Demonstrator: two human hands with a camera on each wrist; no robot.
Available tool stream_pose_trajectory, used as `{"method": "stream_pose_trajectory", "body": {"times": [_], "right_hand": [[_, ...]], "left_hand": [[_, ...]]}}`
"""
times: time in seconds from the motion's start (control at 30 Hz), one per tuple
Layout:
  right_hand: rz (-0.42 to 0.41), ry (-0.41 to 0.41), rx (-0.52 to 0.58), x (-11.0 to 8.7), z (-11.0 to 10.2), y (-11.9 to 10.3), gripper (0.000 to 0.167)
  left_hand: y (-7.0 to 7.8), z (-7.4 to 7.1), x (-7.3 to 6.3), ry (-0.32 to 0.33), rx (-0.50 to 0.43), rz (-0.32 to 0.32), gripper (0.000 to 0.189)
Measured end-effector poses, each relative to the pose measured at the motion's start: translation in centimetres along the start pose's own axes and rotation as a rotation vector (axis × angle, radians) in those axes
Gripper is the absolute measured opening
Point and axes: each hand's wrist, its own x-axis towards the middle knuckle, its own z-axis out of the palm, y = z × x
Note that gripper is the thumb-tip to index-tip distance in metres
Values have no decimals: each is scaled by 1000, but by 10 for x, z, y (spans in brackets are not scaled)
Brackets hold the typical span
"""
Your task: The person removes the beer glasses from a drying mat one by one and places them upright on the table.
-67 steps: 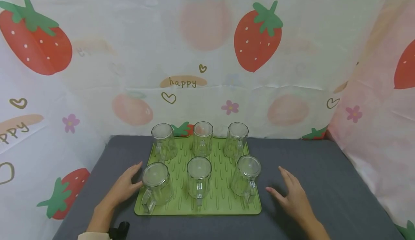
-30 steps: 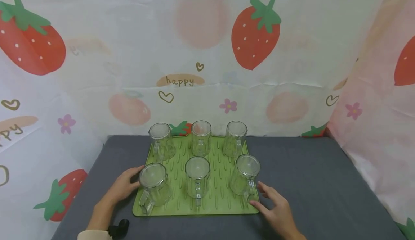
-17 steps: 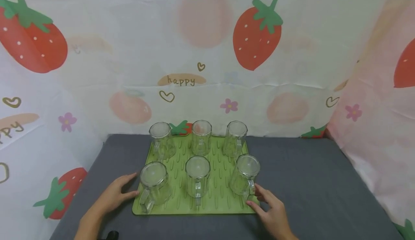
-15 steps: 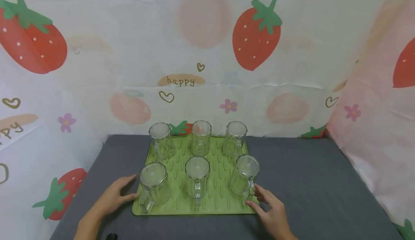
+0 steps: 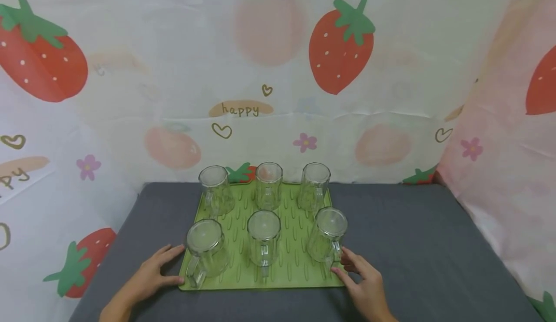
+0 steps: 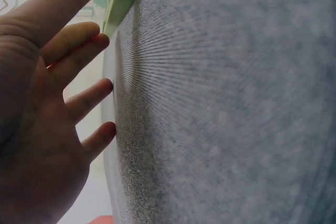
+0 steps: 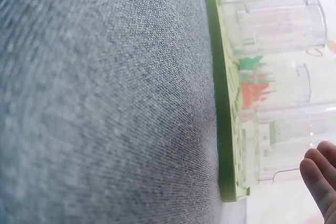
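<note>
The left grip [image 5: 149,274] stands wide, thumb and nearly straight fingers parted at the left edge of the green drying tray [image 5: 295,278], just beside the front-left glass mug [image 5: 210,252]; the right grip [image 5: 365,282] is narrower, relaxed by the tray's right edge and close to the front-right glass mug's [image 5: 328,237] handle, and whether it touches I cannot tell. The tray lies between both grips, its longer axis apparently running from one to the other, with three rear mugs [image 5: 269,187] beyond them, on the grey counter [image 5: 412,245].
</note>
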Motion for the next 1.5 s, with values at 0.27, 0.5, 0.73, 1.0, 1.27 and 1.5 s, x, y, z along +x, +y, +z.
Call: {"method": "stream_pose_trajectory", "body": {"times": [0.27,0.5,0.73,1.0,1.27,1.5], "right_hand": [[-21,45,32,0,4,-4,48],[-100,103,18,1,10,-7,46],[-141,168,-17,-1,18,-4,43],[-143,202,-35,-1,24,-6,40],[-71,222,-83,1,25,-11,31],[-89,250,-99,1,25,-11,30]], "left_hand": [[-1,1,2,-68,-6,-52,89],[0,-1,1,-99,-46,-69,90],[-1,1,2,-127,-82,-64,92],[2,0,4,-134,-69,-68,96],[8,-1,5,-114,-13,-74,97],[11,0,3,-103,13,-78,95]]}}
